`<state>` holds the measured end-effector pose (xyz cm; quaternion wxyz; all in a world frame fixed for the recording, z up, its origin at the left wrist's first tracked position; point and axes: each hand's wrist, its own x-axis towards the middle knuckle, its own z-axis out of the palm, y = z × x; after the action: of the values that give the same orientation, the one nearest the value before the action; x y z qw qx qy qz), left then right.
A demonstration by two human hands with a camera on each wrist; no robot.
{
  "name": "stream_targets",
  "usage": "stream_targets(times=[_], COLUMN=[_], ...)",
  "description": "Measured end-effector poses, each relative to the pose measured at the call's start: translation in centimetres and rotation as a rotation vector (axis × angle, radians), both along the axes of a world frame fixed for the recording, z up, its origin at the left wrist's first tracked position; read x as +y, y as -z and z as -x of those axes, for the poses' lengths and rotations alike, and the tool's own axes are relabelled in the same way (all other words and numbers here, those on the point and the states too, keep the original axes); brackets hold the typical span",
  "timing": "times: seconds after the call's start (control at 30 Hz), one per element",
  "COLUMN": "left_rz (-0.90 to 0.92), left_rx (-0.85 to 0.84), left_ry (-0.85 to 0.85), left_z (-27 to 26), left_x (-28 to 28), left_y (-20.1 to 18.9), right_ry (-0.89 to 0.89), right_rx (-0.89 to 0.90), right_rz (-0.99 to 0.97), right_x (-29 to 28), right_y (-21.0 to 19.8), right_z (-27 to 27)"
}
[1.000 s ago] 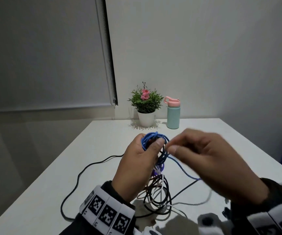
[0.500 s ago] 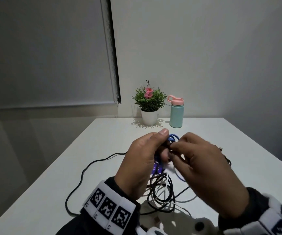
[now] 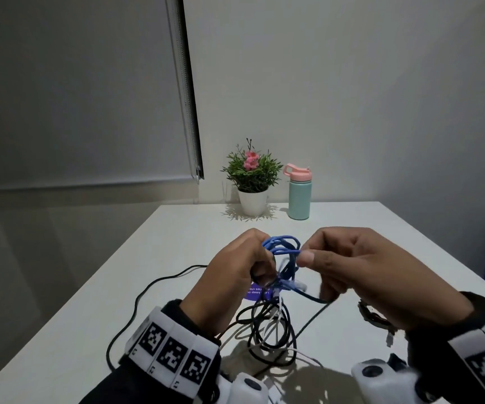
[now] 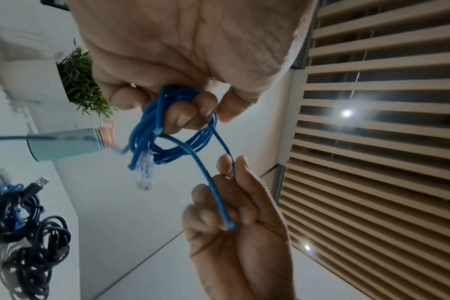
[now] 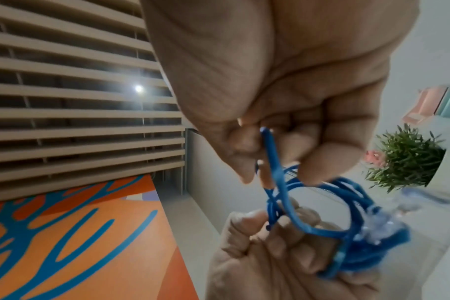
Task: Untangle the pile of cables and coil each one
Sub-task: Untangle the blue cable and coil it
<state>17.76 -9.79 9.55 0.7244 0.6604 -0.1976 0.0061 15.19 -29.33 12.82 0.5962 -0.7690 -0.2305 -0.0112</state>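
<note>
Office-like room: white table [image 3: 177, 258], blind [image 3: 75, 83]

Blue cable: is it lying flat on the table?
No, the left hand holds the blue cable coiled above the table.

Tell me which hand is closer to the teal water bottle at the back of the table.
Right. The right hand sits in front of the teal water bottle, slightly to its right, pinching the blue cable. The left hand holds the coil further left, nearer the potted plant.

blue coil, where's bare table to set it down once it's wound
Bare table lies between the plant pot and the hands, and along the right edge beyond the right hand. Crowded: the cable pile under the blue coil.
</note>
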Motion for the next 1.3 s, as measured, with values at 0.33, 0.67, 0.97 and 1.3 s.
stream_targets(times=[0.33,0.67,0.97,1.3], left_rz=[-0.330,-0.634,-0.637,-0.198], left_rx=[-0.230,-0.356,-0.290,-0.318], left_ry=[-0.218,-0.383,-0.055,0.109], left_z=[-0.2,-0.6,0.2,1.7], left_x=[0.1,0.4,-0.2,-0.7], left_y=[0.3,1.2,1.3,0.2], right_ry=[0.115,0.336,0.654,0.336], right_rx=[-0.304,-0.515,-0.793,-0.382], right_rz=[0.110,0.647,0.552,0.649], right_x=[-1.5,-2.7,-2.9,-1.0], right_y=[-1.3,-2.8,-2.2,2.1], right_z=[0.8,3.2,1.2,-2.6])
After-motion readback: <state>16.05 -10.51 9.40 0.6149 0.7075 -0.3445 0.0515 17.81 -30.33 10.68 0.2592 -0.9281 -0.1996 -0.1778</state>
